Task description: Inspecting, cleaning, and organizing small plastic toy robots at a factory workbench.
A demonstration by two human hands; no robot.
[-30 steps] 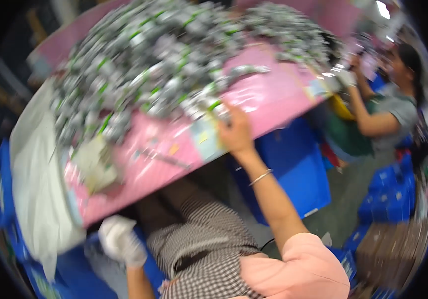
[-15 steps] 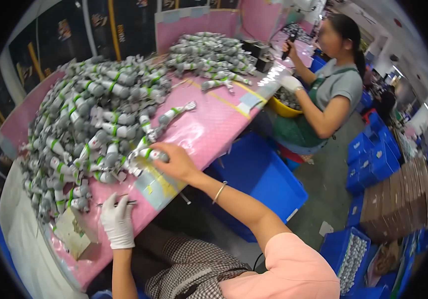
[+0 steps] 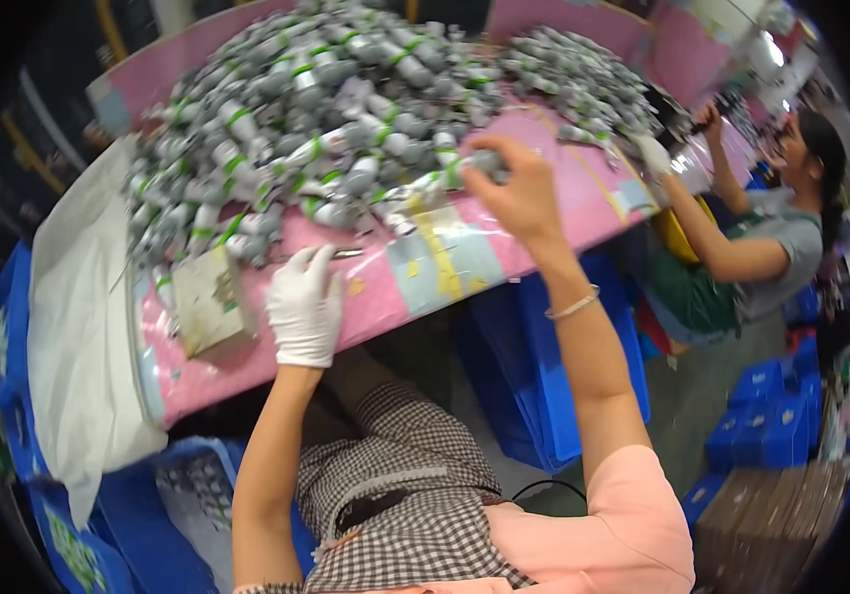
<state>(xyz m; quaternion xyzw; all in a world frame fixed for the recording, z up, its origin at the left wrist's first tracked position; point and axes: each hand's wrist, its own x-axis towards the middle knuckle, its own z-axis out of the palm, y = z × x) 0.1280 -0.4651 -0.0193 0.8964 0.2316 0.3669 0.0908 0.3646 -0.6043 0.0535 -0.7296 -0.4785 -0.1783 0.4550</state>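
My left hand (image 3: 304,305), in a white glove, rests at the table's near edge with its fingers closed round a slim metal tool (image 3: 348,252) whose kind I cannot make out. My bare right hand (image 3: 524,193) pinches the rounded grey end of a white-and-grey toy arm (image 3: 455,176) with a green band. It is raised just over the front of a large heap of similar toy arms (image 3: 296,109). Part of the held piece is hidden behind my fingers. A pale worn block (image 3: 212,302) stands to the left of my gloved hand.
The pink-covered table (image 3: 534,238) carries a second, smaller pile (image 3: 583,89) farther right. Blue bins (image 3: 554,366) stand below its front edge. A co-worker (image 3: 752,238) sits at the right beside a yellow bowl (image 3: 677,233). White sheeting (image 3: 79,317) hangs at the left.
The view has swung left, so the table and heaps appear farther right. My right hand has lifted with the toy arm from the heap's edge. The left keeps the metal tool.
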